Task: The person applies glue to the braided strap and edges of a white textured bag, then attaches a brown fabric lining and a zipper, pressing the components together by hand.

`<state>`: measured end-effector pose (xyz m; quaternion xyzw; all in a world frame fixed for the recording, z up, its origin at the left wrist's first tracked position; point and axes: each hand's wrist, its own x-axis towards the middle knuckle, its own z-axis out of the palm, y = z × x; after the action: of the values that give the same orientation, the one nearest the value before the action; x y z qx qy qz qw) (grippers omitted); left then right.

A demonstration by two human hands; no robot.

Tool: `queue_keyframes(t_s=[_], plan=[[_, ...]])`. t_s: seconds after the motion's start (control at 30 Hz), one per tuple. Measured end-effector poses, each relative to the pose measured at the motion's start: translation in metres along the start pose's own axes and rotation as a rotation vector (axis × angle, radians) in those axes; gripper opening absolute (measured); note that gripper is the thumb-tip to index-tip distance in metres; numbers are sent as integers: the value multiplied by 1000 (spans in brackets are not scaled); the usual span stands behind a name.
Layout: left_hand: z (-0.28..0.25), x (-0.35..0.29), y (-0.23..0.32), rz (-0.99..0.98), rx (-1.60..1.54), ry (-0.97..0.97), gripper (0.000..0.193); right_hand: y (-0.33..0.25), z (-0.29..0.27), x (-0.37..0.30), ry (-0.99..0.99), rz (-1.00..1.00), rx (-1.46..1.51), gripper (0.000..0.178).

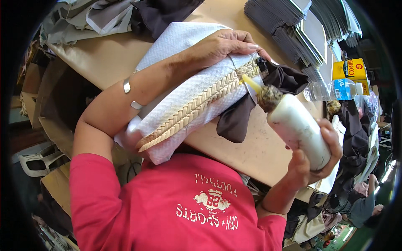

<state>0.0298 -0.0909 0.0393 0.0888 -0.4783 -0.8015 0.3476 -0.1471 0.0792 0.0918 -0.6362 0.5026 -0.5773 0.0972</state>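
Observation:
Across my lap and the table edge slants a long piece wrapped in white dimpled padding [153, 144], with braided tan trim [192, 111] along it. Dark brown cloth [235, 121] hangs from its far right end. My left hand [234, 45] reaches over the top, its fingers closed on that far end. Wrapped around a white squeeze bottle [299, 125], my right hand [320, 157] holds it tilted. The bottle's neck is crusted with brown residue, and its yellow nozzle [252, 85] points at the braid's far end. Whether the tip touches the braid, I cannot tell.
Stacks of dark grey panels [274, 19] lie on the tan table [255, 142] at the far right. Near them are a clear water bottle [324, 90] and a yellow box [351, 70]. Cloth is heaped at far left [100, 23]. Another person [361, 207] is at the right.

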Motion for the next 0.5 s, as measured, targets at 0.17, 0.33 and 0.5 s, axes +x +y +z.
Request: queue_keyframes(t_s=[0.17,0.33,0.5], plan=[[1,1,-2,22,-43,-1,8,-3,-3,-8,-122,-181,-262,50],[2,0,-2,10,-39,14,13,-13,4,-19,-176,-210,-239,48],[-13,11,-13,40,3,-54,12,-9,4,-16,-195,-245,-258,47]])
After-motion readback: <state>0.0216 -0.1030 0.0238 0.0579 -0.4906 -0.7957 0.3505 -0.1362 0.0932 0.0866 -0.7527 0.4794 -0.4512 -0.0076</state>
